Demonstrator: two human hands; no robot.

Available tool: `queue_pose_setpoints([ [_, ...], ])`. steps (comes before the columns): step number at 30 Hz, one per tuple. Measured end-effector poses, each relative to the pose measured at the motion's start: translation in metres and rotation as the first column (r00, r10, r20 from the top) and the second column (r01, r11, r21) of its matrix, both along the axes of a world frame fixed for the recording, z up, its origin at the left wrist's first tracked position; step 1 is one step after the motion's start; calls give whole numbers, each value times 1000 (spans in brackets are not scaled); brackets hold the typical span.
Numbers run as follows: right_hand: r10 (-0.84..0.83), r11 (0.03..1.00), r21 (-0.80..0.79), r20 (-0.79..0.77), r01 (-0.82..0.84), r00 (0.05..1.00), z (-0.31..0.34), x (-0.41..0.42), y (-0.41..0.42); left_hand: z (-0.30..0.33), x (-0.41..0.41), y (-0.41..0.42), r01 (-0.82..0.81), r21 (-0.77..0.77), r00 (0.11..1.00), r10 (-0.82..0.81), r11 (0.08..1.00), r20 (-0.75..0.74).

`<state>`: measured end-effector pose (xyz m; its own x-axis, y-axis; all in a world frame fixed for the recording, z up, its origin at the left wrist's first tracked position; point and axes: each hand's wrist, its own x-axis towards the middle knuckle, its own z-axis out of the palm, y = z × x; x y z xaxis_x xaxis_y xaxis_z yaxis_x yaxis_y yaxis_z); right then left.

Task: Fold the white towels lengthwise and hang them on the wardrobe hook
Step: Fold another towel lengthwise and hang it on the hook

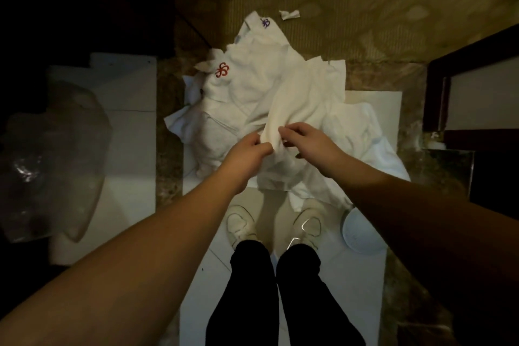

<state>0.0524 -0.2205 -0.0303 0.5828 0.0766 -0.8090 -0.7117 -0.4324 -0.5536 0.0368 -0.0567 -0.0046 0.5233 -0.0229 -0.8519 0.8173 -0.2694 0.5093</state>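
A heap of white towels [252, 87] lies on the floor in front of my feet; one bears a red emblem [222, 69], another a purple one [265, 22]. On top lies a cream-white towel [303, 98]. My left hand [247, 150] pinches a bunched edge of that top towel. My right hand [306, 140] pinches the same edge just to the right, fingers curled into the cloth. No wardrobe hook shows in this view.
A crumpled clear plastic bag [53, 154] lies on white tiles at the left. A dark wooden frame [438, 93] stands at the right, and a round white lid [362, 233] sits by my right shoe. A scrap of paper [289, 14] rests on the patterned carpet beyond.
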Motion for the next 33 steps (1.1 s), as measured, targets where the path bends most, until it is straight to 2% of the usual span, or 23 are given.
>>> queue_pose_setpoints([
  [3,39,996,-86,212,-21,976,35,1,1,39,-3,5,29,-14,999,-28,999,22],
  [5,255,967,-123,379,-225,890,60,6,-1,65,-3,8,103,-6,992,-103,995,68],
  [6,392,920,-147,415,-364,821,73,10,-2,76,-3,9,136,-1,986,-135,991,96],
  [8,615,783,-200,393,-589,683,100,20,-1,101,-1,11,195,16,970,-195,981,146],
  [10,717,690,-210,330,-693,614,129,29,-1,129,2,13,259,24,946,-258,966,197],
  [16,782,615,-225,296,-756,548,217,33,-9,216,-1,27,448,203,829,-490,871,271],
  [21,827,557,-238,247,-795,505,297,23,-18,291,-22,51,612,401,682,-712,682,169],
  [23,830,553,-238,237,-798,504,331,18,-20,321,-34,59,614,499,653,-749,611,113],
  [26,824,563,-247,248,-789,510,379,8,-21,366,-53,73,553,612,668,-740,566,81],
  [29,817,571,-276,286,-773,502,422,-9,-23,413,-78,87,500,736,641,-766,456,40],
  [31,800,592,-279,320,-756,508,446,-25,-27,442,-99,97,417,740,692,-713,527,118],
  [33,784,612,-284,343,-738,518,466,-43,-30,470,-124,106,265,669,764,-575,694,294],
])
